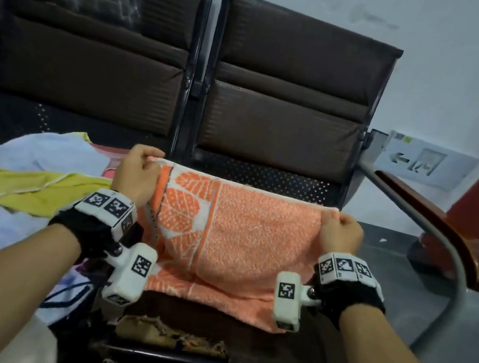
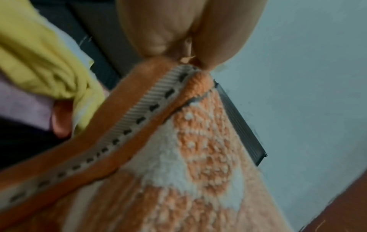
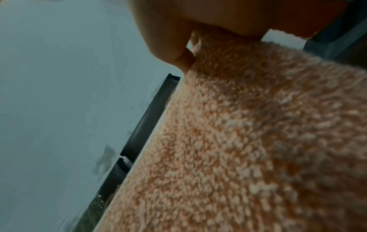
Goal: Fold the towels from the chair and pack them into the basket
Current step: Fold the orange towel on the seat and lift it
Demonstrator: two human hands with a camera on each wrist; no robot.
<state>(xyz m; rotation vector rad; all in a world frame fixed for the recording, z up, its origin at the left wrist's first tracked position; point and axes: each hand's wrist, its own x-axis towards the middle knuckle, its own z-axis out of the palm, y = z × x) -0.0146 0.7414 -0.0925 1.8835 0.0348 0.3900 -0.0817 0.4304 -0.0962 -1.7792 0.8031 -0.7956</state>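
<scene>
I have the orange towel held up by its top edge, one corner in each hand, so it hangs as a flat sheet over the worn seat of the brown chair in front of me. My left hand pinches the corner with the leaf pattern and striped border; the left wrist view shows thumb and fingers closed tight on that hem. My right hand pinches the plain terry corner the same way, fingers curled over the edge. I judge the grip is at the corners because that keeps the top edge taut and level, which lets the cloth drape straight and makes the next fold line up. The lower part of the towel rests on the seat, so the seat carries some of the weight. To my left, on the next seat, lie the unfolded ones: a yellow towel over a pale blue towel, with pink cloth at the far edge. The basket is not in any view, so I cannot tell where the folded towel will go. Folding seems barely begun.
</scene>
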